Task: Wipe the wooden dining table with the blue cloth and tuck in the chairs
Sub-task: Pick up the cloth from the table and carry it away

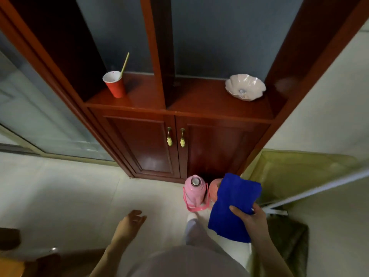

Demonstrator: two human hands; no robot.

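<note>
A tall red-brown cabinet (143, 144) fills the middle of the view, standing on a pale tiled floor (60, 192) with two shut doors below an open shelf. To its right, against the wall, sits something covered in yellow-green plastic (299, 172); what it is cannot be told. The blue cloth (233, 206) hangs folded in the air low on the right, in front of the cabinet's foot. The right hand (253, 218) grips its right edge, thumb laid across the front. The left hand (129, 222) hovers over the floor, fingers loosely spread, holding nothing. A pink flask (194, 191) stands on the floor just left of the cloth. On the shelf, a pale bowl (245, 86) sits tilted on the right and a red cup (114, 83) on the left, a stick (125, 63) leaning out of it. Two small handles (169, 136) meet where the doors join.
</note>
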